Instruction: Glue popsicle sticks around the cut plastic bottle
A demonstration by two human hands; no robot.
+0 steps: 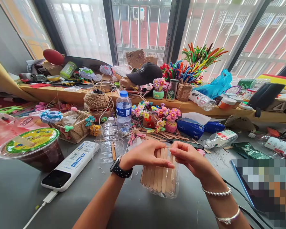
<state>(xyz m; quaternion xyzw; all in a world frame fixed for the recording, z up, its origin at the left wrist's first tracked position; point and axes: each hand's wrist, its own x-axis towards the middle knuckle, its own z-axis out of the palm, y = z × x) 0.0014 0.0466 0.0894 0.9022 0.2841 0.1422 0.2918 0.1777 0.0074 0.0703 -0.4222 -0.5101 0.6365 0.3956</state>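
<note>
Before me lies a clear plastic bottle piece (176, 186) on its side, with a row of wooden craft sticks (154, 178) side by side along its wall. My left hand (146, 154), a dark dotted watch band on its wrist, is closed over the stick-covered piece, thumb stretched across the sticks. On the right side, my right hand (189, 156) pinches the top end of the outermost stick (171, 159) between thumb and fingers. Bare clear plastic shows at the right and bottom of the piece. Whatever bonds the sticks is hidden.
A cut clear bottle (111, 140) and a blue-capped water bottle (124, 109) stand behind my left hand. Left are a white power bank (71, 165) and a lidded cup (33, 149). Loose sticks (154, 135) and tissue packs (190, 127) lie behind; a tablet-like screen (264, 187) lies right.
</note>
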